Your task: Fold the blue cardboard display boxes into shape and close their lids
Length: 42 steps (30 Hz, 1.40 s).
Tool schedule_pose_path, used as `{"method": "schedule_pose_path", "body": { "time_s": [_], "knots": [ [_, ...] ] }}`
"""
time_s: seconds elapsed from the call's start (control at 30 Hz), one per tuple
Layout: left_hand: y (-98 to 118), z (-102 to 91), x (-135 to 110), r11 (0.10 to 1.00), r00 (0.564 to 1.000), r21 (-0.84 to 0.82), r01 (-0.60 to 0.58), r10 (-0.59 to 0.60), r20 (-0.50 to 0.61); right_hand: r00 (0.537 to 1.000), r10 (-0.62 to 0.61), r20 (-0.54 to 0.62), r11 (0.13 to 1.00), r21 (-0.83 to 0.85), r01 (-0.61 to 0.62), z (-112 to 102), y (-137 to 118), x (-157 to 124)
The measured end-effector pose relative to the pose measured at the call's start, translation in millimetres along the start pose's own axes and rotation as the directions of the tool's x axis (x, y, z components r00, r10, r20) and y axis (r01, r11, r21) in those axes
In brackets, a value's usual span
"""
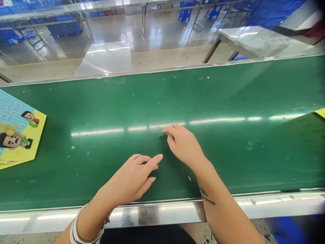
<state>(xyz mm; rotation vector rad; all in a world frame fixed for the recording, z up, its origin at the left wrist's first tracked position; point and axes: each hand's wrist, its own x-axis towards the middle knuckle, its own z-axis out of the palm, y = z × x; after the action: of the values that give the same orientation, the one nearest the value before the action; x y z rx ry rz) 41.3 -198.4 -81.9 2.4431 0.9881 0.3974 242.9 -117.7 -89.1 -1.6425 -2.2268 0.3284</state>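
**Inspector:** Hands first. What do they hold?

**Assistant:** Nothing visible. The left hand (129, 179), bangles (87, 227) on its wrist, is loosely spread. The right hand (184, 147), a tattoo (207, 196) on its forearm, is curled, fingertips downward. Whether either touches the green conveyor belt (162, 101) cannot be told.

**Inspector:** Nearest edge and nearest item?

**Assistant:** A steel rail (162, 213) runs just below the hands. A printed yellow-and-blue card (17, 130) lies flat on the belt, left of the hands and cut off by the frame. A yellow corner (320, 112) at the right edge is too cropped to identify.

**Inspector:** Beyond the belt?

**Assistant:** A speckled floor, a glossy clear sheet (105, 59) and a metal-legged table (254, 40).

**Inspector:** Containers?

**Assistant:** Blue crates (64, 29) stand on distant racks, contents too small to make out.
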Motion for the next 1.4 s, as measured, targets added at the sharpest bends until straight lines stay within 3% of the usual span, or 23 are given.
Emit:
{"method": "schedule_pose_path", "body": {
  "time_s": [0.17, 0.37, 0.6, 0.77, 1.07, 1.4],
  "knots": [
    [-3, 2.7, 0, 0.992, 0.999, 0.125, -0.030, 0.028, 0.019, 1.000, -0.005, -0.022, 1.000, 0.011, 0.005, 4, 3, 1],
    [-2, 0.8, 0, 0.990, 0.999, 0.135, -0.048, 0.047, 0.010, 0.999, -0.020, -0.050, 0.999, 0.029, 0.022, 1, 4, 0],
    [13, 1.0, -2, 0.987, 0.993, -0.148, -0.056, 0.071, 0.096, 0.999, -0.028, -0.036, 0.999, 0.033, 0.029, -1, 1, -1],
    [17, 12.7, -2, 0.990, 0.983, 0.082, -0.118, 0.106, 0.147, 0.999, -0.027, -0.037, 0.999, 0.037, 0.028, -4, 0, -2],
    [13, 7.6, -1, 0.990, 0.991, 0.061, -0.126, 0.124, 0.047, 0.998, -0.031, -0.050, 0.999, 0.041, 0.033, -8, -1, -3],
    [12, 3.8, -2, 0.999, 0.998, -0.041, -0.027, 0.029, 0.055, 0.997, -0.031, -0.071, 0.998, 0.053, 0.035, -14, -5, -4]
  ]
}}
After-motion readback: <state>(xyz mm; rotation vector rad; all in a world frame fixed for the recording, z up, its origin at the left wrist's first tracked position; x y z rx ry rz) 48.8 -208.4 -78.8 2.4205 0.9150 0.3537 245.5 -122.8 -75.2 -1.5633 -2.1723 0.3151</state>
